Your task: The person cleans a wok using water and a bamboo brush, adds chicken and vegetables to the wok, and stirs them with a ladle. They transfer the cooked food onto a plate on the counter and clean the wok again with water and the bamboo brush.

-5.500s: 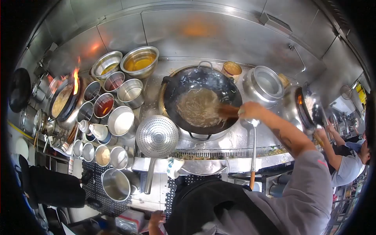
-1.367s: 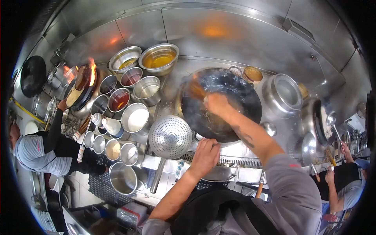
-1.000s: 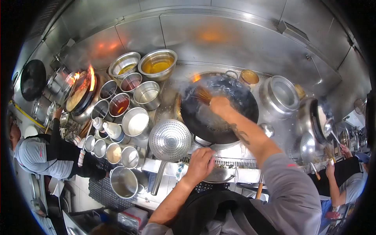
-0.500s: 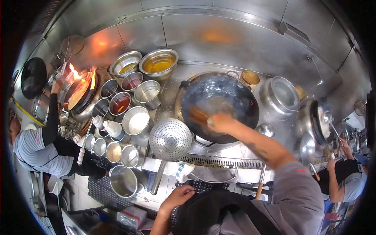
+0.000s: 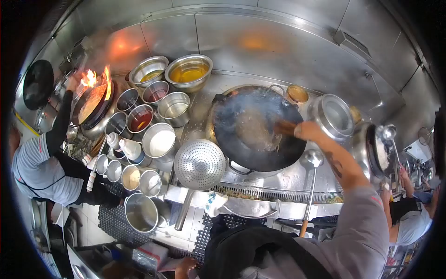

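A brown bristle brush is in my right hand, at the right side of the large black wok. Murky liquid swirls in the wok, and steam rises from it. My left hand hangs low beside my apron at the bottom edge; its fingers are too small and dark to make out. In front of the wok's left side lies a perforated strainer, its handle toward me. To the right of the wok rests a ladle with a wooden handle end.
Left of the wok stand bowls of yellow oil and several metal pots, one with white powder. Flames rise at the far-left wok, where a co-worker reaches in. Another co-worker stands at the right. A lidded pot sits right of the wok.
My right hand has swept the brush from the wok's left side to its right side. My left hand has dropped lower, toward the bottom edge. The ladle now shows more fully.
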{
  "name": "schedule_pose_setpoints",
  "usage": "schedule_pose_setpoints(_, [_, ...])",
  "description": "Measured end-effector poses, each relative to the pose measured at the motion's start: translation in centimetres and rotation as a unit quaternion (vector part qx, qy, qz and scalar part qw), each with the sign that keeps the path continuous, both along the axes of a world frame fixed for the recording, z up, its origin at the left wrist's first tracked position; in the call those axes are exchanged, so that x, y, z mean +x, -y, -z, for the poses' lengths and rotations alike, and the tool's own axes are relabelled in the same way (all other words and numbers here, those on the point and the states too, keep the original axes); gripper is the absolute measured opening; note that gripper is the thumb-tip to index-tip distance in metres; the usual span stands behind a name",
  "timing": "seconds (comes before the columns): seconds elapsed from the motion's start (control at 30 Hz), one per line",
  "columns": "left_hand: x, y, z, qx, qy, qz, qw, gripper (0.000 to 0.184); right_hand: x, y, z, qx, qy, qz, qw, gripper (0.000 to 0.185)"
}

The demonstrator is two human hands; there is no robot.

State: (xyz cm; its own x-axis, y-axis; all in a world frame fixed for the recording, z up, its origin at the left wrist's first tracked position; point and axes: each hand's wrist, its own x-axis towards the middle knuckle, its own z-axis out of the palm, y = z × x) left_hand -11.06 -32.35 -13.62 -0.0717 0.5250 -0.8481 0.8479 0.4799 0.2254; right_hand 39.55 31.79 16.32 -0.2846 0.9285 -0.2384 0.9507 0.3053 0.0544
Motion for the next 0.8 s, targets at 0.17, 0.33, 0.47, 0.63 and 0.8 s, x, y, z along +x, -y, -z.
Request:
schedule_pose_setpoints(0.17, [1.2,3.8,-2.5,-0.057,0.071,-0.261,0.961,0.028,-6.3,-0.8,5.6,0.060,-0.131,-0.068,0.987,0.035])
schedule_pose_setpoints(0.33, [1.6,3.7,-3.6,-0.053,0.098,-0.311,0.944,0.028,-4.0,-2.8,6.0,0.072,-0.173,-0.001,0.982,0.031])
schedule_pose_setpoints(0.47, [1.3,-0.4,-3.3,-0.011,0.119,-0.249,0.961,0.029,-12.0,-7.5,10.8,0.002,-0.153,-0.064,0.986,0.033])
schedule_pose_setpoints(0.63, [7.7,-20.9,-21.3,0.302,0.242,-0.146,0.911,0.019,-14.1,8.4,1.7,-0.056,-0.157,-0.077,0.983,0.033])
schedule_pose_setpoints(0.8, [15.6,-36.8,-30.2,0.660,0.188,0.104,0.720,0.026,-3.1,2.7,0.2,-0.134,0.088,-0.081,0.984,0.038])
